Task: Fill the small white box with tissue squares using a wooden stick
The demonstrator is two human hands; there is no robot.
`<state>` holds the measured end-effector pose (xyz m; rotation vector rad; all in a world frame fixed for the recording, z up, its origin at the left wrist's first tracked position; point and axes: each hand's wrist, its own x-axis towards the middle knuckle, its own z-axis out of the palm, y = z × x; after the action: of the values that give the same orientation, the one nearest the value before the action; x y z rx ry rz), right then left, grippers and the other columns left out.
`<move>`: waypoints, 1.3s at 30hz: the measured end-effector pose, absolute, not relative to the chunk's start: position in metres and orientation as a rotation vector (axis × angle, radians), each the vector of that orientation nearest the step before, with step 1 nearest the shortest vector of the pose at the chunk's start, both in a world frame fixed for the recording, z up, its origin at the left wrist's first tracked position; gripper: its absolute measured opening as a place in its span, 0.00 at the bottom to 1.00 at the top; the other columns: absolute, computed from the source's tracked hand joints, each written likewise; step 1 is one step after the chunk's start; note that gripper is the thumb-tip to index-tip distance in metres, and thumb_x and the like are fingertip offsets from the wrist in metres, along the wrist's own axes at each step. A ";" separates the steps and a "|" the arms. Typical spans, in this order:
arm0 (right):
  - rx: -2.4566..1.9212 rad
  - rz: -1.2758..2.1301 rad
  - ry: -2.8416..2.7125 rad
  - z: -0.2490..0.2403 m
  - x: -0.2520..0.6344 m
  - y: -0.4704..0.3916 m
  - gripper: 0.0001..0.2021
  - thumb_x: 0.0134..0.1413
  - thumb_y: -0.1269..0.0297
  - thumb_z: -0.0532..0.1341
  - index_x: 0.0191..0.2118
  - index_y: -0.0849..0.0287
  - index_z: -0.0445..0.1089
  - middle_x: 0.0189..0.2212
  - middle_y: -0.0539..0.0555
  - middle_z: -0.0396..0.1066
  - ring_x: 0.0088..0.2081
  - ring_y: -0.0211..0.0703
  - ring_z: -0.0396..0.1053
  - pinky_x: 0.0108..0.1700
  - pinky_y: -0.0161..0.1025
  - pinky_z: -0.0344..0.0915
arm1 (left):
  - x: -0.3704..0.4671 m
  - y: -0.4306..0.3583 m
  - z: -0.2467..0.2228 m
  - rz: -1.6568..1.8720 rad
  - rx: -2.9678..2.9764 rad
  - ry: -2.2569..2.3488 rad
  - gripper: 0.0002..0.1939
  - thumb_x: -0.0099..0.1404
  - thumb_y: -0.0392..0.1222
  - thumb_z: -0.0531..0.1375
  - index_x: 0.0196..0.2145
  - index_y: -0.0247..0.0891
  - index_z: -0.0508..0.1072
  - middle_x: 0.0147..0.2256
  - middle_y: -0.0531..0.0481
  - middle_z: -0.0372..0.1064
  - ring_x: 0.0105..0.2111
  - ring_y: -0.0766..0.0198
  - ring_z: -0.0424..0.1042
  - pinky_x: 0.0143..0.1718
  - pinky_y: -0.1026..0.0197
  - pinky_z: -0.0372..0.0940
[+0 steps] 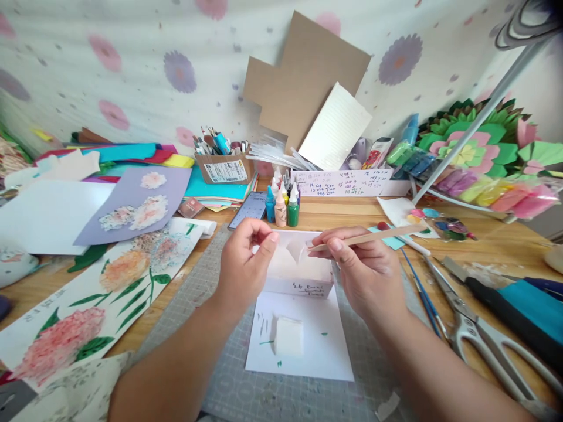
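Observation:
My right hand [363, 264] grips a flat wooden craft stick [373, 236] that points left over a white box [303, 286] with handwriting on its front. At the stick's left end, by my fingertips, is a small thin white piece [301, 252]. My left hand [246, 264] is closed in a pinch at the box's left side; what lies between its fingers, if anything, is too small to name. In front of the box a white paper sheet [321, 357] carries green marks and a folded white square pad [289, 336]. Beneath is a grey cutting mat [229, 375].
Paint bottles [281, 208] and a phone [249, 209] stand and lie behind the box. Scissors [466, 328] and blue brushes [424, 293] are at right. Left are a flower painting [118, 287] and a purple sheet [132, 199]. A lamp arm [479, 123] slants at right.

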<state>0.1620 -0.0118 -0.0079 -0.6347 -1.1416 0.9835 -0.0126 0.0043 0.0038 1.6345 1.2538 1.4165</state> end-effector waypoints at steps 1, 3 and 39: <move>-0.643 0.978 -1.136 -0.008 0.161 -0.012 0.03 0.57 0.66 0.65 0.33 0.55 0.77 0.32 0.50 0.76 0.32 0.39 0.77 0.37 0.40 0.78 | -0.013 0.004 0.005 1.404 1.694 1.253 0.09 0.67 0.45 0.58 0.30 0.39 0.68 0.27 0.54 0.65 0.30 0.65 0.65 0.33 0.62 0.60; -0.644 0.973 -1.148 -0.009 0.161 -0.011 0.03 0.56 0.66 0.65 0.33 0.55 0.77 0.32 0.50 0.76 0.32 0.39 0.77 0.38 0.40 0.78 | -0.012 0.001 0.007 1.272 1.785 1.149 0.12 0.66 0.48 0.57 0.30 0.39 0.70 0.27 0.53 0.68 0.31 0.64 0.67 0.35 0.61 0.61; -0.971 0.595 -1.346 -0.043 0.191 0.043 0.08 0.50 0.58 0.65 0.29 0.57 0.73 0.33 0.54 0.75 0.39 0.48 0.71 0.45 0.47 0.67 | -0.025 -0.081 -0.038 0.519 2.407 1.496 0.13 0.55 0.39 0.68 0.40 0.41 0.76 0.43 0.46 0.74 0.46 0.51 0.71 0.48 0.50 0.65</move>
<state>0.1907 0.0427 -0.0430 -0.9709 -1.3461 0.5946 -0.0246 -0.0807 -0.0381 2.4070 1.4960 0.5193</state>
